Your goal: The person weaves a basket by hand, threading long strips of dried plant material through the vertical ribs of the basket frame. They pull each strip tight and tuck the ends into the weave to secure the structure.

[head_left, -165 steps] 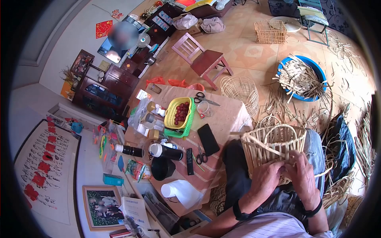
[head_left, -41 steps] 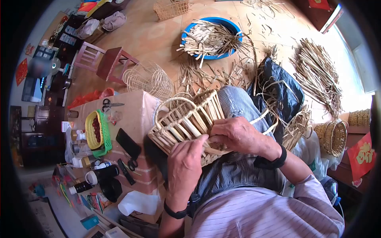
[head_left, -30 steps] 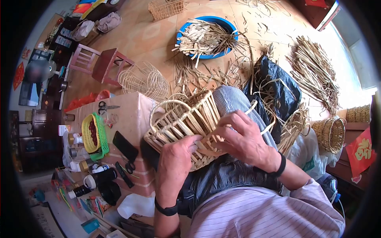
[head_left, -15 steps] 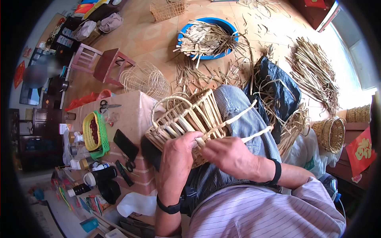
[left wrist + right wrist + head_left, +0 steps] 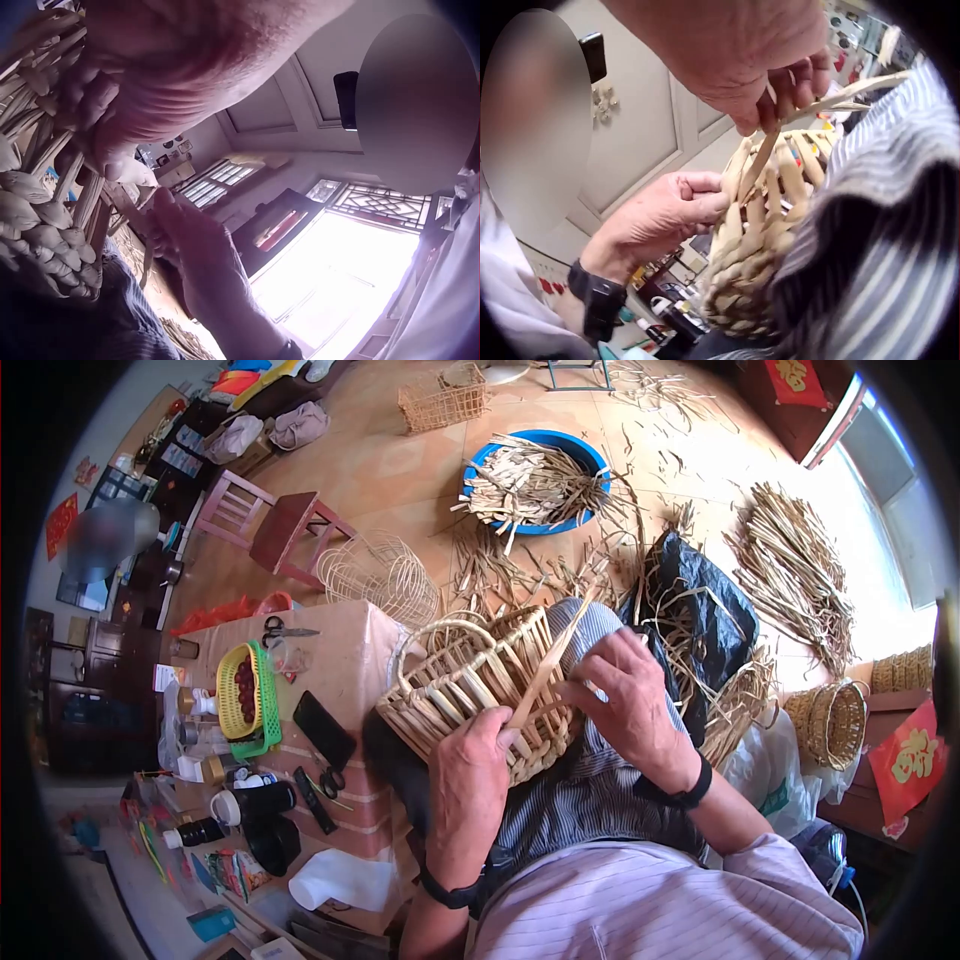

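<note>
From the head view, we rest the half-woven basket [image 5: 480, 685] on its side on our lap, mouth toward the desk [image 5: 345, 650] at left, so the wall faces us. Our left hand [image 5: 478, 760] presses its near base to steady it. Our right hand [image 5: 630, 700] pinches a flat cane strip [image 5: 545, 670], running near-left to far-right.

Left wrist view: fingers curl into the weave [image 5: 37, 195].

Right wrist view: the fingertips [image 5: 780, 101] pinch the strip [image 5: 761, 157], taut.
</note>
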A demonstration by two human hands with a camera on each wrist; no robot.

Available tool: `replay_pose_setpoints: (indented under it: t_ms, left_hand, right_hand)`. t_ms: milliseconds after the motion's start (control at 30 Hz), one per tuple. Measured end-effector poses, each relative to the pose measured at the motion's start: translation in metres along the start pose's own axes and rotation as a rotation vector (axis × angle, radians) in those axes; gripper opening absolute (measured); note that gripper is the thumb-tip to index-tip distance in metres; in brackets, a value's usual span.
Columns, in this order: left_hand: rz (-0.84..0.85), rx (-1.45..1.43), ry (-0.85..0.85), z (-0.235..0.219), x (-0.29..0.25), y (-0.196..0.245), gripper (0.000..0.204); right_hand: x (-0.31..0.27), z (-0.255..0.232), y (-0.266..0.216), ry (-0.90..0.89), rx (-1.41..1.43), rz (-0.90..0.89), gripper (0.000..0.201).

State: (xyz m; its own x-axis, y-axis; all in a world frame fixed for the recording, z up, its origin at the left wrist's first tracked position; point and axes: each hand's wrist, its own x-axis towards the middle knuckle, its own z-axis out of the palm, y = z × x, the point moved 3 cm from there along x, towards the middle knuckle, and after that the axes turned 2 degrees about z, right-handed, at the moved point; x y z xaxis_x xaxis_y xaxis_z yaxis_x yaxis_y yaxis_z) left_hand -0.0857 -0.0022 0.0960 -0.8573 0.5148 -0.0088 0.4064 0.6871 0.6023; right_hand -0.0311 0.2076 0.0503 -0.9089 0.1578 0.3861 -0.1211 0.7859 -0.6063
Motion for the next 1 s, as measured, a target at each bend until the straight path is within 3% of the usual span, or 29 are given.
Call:
replay_pose_setpoints:
  t_ms: [100, 200, 267, 333, 467, 567, 600, 700, 800, 900, 1000]
  left_hand:
    - [0.030, -0.007, 0.039, 0.005, -0.002, -0.005, 0.025]
    - [0.048, 0.011, 0.082, 0.009, -0.003, -0.005, 0.023]
    - [0.046, 0.000, 0.110, 0.014, -0.006, -0.007, 0.021]
    - [0.066, 0.004, 0.146, 0.016, -0.009, -0.013, 0.026]
    - [0.066, -0.073, 0.204, 0.022, -0.014, -0.020, 0.039]
    - [0.075, -0.050, 0.207, 0.023, -0.015, -0.025, 0.046]
    - [0.078, -0.063, 0.203, 0.022, -0.015, -0.026, 0.046]
    - [0.091, -0.096, 0.203, 0.022, -0.014, -0.029, 0.046]
    - [0.073, -0.092, 0.194, 0.021, -0.014, -0.028, 0.047]
    - [0.164, -0.082, 0.222, 0.022, -0.015, -0.031, 0.052]
    - [0.262, -0.025, 0.272, 0.026, -0.015, -0.034, 0.051]
  right_hand:
    - [-0.003, 0.018, 0.007, -0.221, 0.396, 0.351, 0.030]
    - [0.001, 0.039, 0.015, -0.269, 1.025, 0.602, 0.038]
    - [0.008, 0.051, 0.021, -0.217, 1.164, 0.600, 0.031]
    - [0.014, 0.052, 0.019, -0.289, 1.265, 0.635, 0.024]
    - [0.015, 0.054, 0.023, -0.303, 1.307, 0.632, 0.018]
    - [0.019, 0.044, -0.001, -0.260, 1.224, 0.662, 0.017]
    - [0.021, 0.042, 0.004, -0.292, 1.085, 0.558, 0.017]
    - [0.023, 0.049, 0.000, -0.318, 1.097, 0.517, 0.018]
    - [0.033, 0.037, -0.009, -0.346, 0.893, 0.353, 0.016]
    - [0.038, 0.042, -0.007, -0.290, 0.889, 0.374, 0.015]
    - [0.046, 0.054, -0.011, -0.201, 0.754, 0.234, 0.016]
